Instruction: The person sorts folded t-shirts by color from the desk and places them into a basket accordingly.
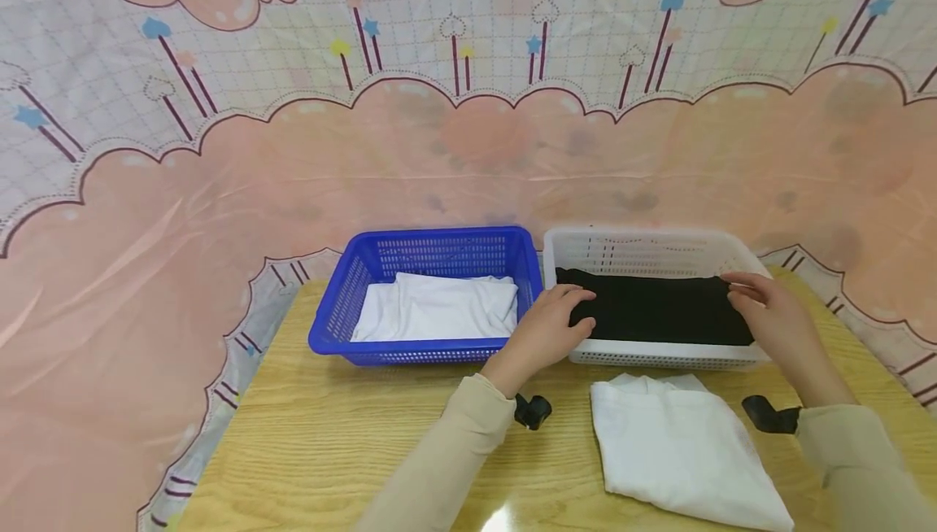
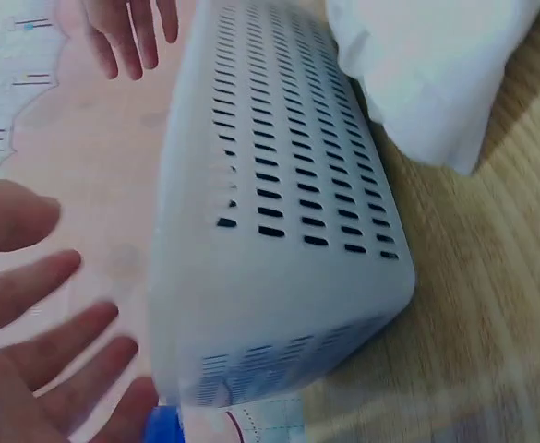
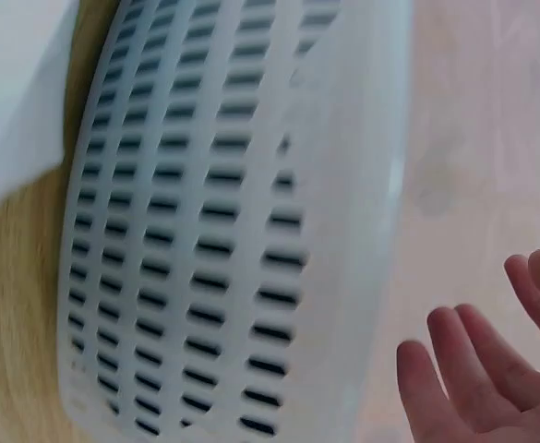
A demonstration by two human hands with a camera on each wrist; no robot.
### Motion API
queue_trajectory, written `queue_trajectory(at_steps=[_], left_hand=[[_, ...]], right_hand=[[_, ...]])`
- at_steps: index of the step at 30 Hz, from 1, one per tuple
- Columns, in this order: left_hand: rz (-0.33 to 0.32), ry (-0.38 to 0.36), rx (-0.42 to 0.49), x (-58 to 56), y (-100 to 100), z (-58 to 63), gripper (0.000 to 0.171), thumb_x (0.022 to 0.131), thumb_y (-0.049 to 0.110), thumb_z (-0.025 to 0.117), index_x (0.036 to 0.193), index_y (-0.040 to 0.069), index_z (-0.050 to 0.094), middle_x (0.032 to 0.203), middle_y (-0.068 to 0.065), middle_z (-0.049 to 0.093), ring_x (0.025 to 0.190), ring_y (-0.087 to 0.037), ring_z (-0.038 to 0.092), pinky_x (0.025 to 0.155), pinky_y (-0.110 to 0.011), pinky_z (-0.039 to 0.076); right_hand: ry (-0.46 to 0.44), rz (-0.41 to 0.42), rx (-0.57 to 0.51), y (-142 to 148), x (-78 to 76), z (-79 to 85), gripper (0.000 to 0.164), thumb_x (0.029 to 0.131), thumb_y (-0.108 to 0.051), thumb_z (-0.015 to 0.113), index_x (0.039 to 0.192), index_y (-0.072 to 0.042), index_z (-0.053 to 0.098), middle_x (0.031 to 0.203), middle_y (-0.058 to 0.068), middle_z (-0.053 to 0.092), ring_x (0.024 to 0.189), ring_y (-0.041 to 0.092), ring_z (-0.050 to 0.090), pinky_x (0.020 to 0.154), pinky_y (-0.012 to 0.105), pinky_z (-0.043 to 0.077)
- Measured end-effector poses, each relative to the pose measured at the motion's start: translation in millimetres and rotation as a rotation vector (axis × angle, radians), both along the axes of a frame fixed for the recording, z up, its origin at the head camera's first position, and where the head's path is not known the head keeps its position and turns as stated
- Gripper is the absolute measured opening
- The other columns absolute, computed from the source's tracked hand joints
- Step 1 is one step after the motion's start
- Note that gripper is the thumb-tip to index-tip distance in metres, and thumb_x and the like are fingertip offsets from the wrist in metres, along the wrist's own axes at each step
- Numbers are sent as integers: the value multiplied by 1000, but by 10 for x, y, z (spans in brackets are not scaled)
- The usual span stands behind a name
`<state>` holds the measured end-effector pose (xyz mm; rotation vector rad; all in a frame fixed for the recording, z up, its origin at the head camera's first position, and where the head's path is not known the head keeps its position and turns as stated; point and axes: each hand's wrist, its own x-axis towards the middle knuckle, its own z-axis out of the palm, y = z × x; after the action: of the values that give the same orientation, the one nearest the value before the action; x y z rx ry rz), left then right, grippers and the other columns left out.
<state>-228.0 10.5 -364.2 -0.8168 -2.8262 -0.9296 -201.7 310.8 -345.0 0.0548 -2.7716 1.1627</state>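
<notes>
Folded black cloth [image 1: 659, 308] lies inside the white plastic basket [image 1: 644, 243] at the right. My left hand [image 1: 549, 324] hovers over this basket's left end, fingers spread and holding nothing. At the opposite end, my right hand [image 1: 769, 312] is over the right rim, its fingers loosely extended near the cloth's edge. Both wrist views show the basket's slotted outer wall [image 2: 279, 138] beside empty, parted fingers [image 3: 473, 369]. A folded white cloth [image 1: 681, 451] lies on the table in front of the white basket, between my forearms.
A blue basket [image 1: 329, 345] holding folded white cloth [image 1: 446, 308] stands left of the white one, close beside it. Under both is a wood-grain table [image 1: 307, 442]. A patterned fabric sheet [image 1: 468, 150] hangs behind. Black wrist mounts [image 1: 534, 412] stick out below my hands.
</notes>
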Motion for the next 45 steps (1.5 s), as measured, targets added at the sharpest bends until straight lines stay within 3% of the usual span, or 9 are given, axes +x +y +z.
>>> queue_trajectory(at_steps=[4, 7, 11, 13, 18, 22, 28, 37, 45], left_hand=[[-57, -37, 191, 75, -56, 1, 33, 92, 31, 49, 124, 25, 51, 116, 11, 51, 103, -4, 49, 82, -24, 43], [-97, -112, 307, 153, -95, -8, 28, 92, 31, 48, 120, 27, 54, 101, 15, 58, 85, 1, 54, 64, -21, 45], [-127, -206, 411, 261, -150, -58, 23, 92, 31, 49, 112, 27, 59, 90, 12, 63, 73, 0, 58, 57, -21, 45], [-128, -252, 446, 359, -184, -6, 23, 92, 27, 49, 111, 22, 61, 90, 6, 65, 71, -2, 59, 58, -21, 46], [-120, -385, 517, 455, -245, -86, 23, 92, 23, 50, 111, 16, 61, 91, -3, 65, 72, -7, 60, 62, -24, 48], [-128, -469, 571, 435, -293, -279, 25, 92, 24, 49, 112, 14, 60, 93, -3, 65, 75, -9, 61, 65, -29, 50], [-109, -541, 594, 466, -364, -437, 25, 92, 25, 49, 112, 15, 60, 95, -4, 64, 81, -16, 62, 69, -35, 50], [-59, -636, 670, 461, -432, -638, 26, 92, 20, 49, 113, 8, 59, 93, -1, 63, 85, -24, 62, 72, -40, 50], [-25, -657, 631, 451, -450, -768, 27, 91, 22, 50, 113, 8, 58, 92, -5, 64, 79, -19, 62, 64, -32, 50]], right_hand=[[101, 24, -80, -96, 123, -22, 43, 96, -32, 37, 130, -8, 42, 120, 9, 51, 102, 15, 53, 81, 27, 44], [176, 91, -244, -138, 224, -54, 35, 95, -23, 42, 124, -4, 47, 109, -1, 55, 88, 2, 58, 73, 13, 45], [205, 201, -468, -160, 373, -99, 30, 94, -10, 44, 121, 3, 48, 103, 4, 60, 86, 9, 61, 73, 16, 47], [197, 223, -537, -168, 443, -128, 30, 93, -8, 45, 120, 4, 48, 102, 6, 61, 86, 11, 62, 73, 17, 47], [178, 201, -597, -193, 594, -209, 31, 93, -7, 45, 120, 7, 46, 100, 5, 62, 85, 12, 62, 73, 16, 46], [137, 169, -601, -194, 659, -259, 32, 93, -9, 46, 119, 8, 46, 98, 4, 63, 84, 10, 62, 73, 14, 46], [70, 146, -578, -161, 664, -379, 32, 94, -15, 45, 116, 7, 49, 90, 2, 63, 82, 11, 62, 71, 16, 47], [38, 247, -804, -74, 634, -688, 26, 95, -7, 40, 115, 3, 53, 94, 4, 65, 87, 13, 62, 74, 20, 48], [50, 290, -941, -60, 541, -822, 24, 94, -1, 38, 111, 4, 55, 103, 4, 63, 93, 15, 61, 76, 25, 48]])
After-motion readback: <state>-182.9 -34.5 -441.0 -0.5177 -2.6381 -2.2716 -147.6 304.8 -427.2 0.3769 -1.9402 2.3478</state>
